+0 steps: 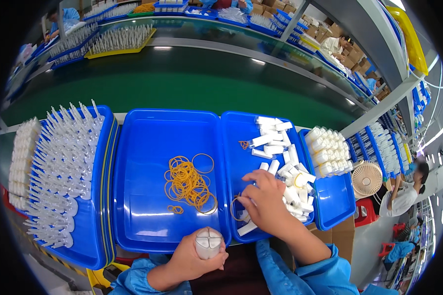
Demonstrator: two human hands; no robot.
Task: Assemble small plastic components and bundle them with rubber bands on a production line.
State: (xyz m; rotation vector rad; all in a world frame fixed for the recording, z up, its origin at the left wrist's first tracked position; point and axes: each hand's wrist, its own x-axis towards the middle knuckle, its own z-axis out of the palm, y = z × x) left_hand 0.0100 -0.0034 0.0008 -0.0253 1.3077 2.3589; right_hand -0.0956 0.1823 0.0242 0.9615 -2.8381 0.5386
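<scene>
Left hand grips a white bundle, right fingers at a band

The left hand (189,258) wraps its fingers and thumb round the sides of the bundle (208,242), pressing it firmly. Its top shows between them, split by a cross into four wedges. It sits just in front of the near rim of the middle tray (142,211).

From there, the right hand (266,199) is at 2 o'clock, above the right tray (238,128). Its fingers are curled, with a loose band (232,209) looping out from the tips toward 8 o'clock; whether they pinch it or only touch it I cannot tell. White pieces (294,191) lie heaped from 1 round to 4 o'clock of this hand, which covers some of them.

The adjoining rims of the two trays run between bundle and band. A tangled band pile (184,179) lies in the middle tray, at 11 o'clock from the bundle. At 10 o'clock, the left tray (101,196) carries rows of upright nozzles (64,157).

At 3 o'clock from the right hand is the small tray (337,204), packed bundles (327,150) at its far end, with a fan (366,179) just beyond. The green belt (182,83) crosses at 12 o'clock, behind the trays.
</scene>
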